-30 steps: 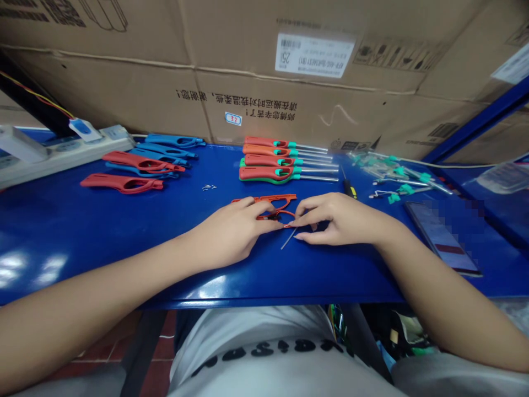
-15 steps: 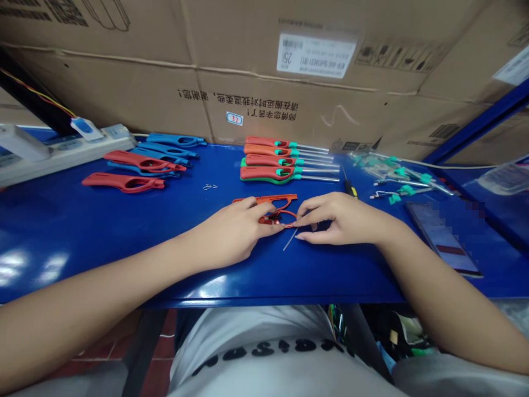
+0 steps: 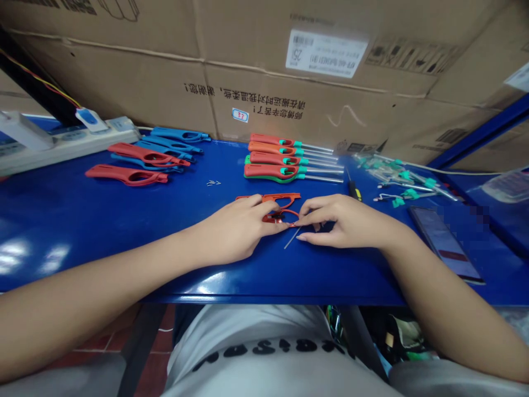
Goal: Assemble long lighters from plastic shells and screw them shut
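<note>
Two bare hands meet near the middle of the front edge of a glossy blue surface (image 3: 103, 215); the left hand (image 3: 235, 229) has its grip closed on an orange-red shell (image 3: 271, 219), apparently to steady it; the right hand (image 3: 351, 223) bends its fingertips to the shell's right end, where a thin rod (image 3: 292, 238) slants toward the front edge; whether the right grip closes on shell or rod, I cannot tell.

Just beyond lies an orange casing half (image 3: 285, 197), perhaps placed close for easy reach; small metal pins (image 3: 214, 182) sit apart, probably to avoid losing them; lighters (image 3: 268, 170) line the far edge, tubes pointing right, seemingly for neatness; red casings (image 3: 124, 175) and blue casings (image 3: 176, 145) lie toward the far left corner, green-tipped tubes (image 3: 409, 193) toward the far right; a screwdriver (image 3: 354, 191) lies between tubes and lighters; a phone (image 3: 448, 242) rests nearer the right edge; printed cardboard (image 3: 165, 60) stands behind everything.
</note>
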Motion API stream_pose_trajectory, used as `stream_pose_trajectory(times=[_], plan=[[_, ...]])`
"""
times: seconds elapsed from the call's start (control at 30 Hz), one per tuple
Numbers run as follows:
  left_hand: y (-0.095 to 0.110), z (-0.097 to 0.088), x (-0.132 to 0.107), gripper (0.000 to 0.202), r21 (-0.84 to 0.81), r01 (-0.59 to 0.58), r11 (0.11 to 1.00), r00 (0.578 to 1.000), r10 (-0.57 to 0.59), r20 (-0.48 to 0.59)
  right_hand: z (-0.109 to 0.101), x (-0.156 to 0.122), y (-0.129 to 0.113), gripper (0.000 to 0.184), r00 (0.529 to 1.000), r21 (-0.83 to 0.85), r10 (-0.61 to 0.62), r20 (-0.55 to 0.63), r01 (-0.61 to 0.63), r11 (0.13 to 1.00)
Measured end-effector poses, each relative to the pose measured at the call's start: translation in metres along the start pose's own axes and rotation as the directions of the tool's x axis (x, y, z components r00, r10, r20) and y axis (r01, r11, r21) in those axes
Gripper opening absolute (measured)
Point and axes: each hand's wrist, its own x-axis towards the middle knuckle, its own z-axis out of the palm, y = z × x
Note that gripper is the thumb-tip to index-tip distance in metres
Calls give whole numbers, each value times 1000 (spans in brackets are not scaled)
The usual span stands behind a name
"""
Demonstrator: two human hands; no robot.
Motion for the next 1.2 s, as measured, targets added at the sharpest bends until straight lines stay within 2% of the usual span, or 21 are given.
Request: stream_pose_trajectory(times=[0.37, 0.47, 0.53, 0.63, 0.73, 0.8, 0.9, 0.93, 1.0, 1.2], plan=[[0, -1, -1, 60, -23, 3, 1000, 1000, -4, -27, 1, 0, -1, 26, 1000, 3, -3, 1, 3, 1000], [-2, -1, -1, 54, -21, 21, 1000, 999, -22, -45, 1, -1, 3, 23, 993, -22, -14, -113, 12, 1000], [-3, -1, -1, 48, -40, 14, 999, 997, -17, -76, -2, -2, 8, 23, 968, -90, 36, -248, -60, 994], [-6, 0, -1, 43, -84, -5, 996, 992, -6, -128, -13, -7, 18, 27, 871, -216, 220, -439, -340, 915], [-7, 2, -1, 42, -105, -13, 994, 991, -1, -134, -28, -17, 31, 37, 702, -244, 471, -534, -661, 709], [-7, 3, 0, 41, -106, -15, 994, 991, 0, -137, -40, -26, 40, 38, 563, -224, 641, -521, -815, 534], [-7, 2, 0, 38, -114, -7, 993, 988, -10, -151, -54, -42, 55, 42, 365, -236, 832, -417, -928, 289], [-7, 1, 0, 38, -116, -6, 993, 988, -11, -153, -57, -47, 61, 43, 331, -237, 853, -403, -938, 252], [-7, 1, 0, 38, -119, -8, 993, 988, -10, -152, -61, -55, 71, 44, 294, -235, 870, -396, -948, 214], [-9, 1, 0, 36, -128, 13, 992, 989, -31, -141, -60, -65, 98, 47, 240, -241, 900, -363, -958, 158]])
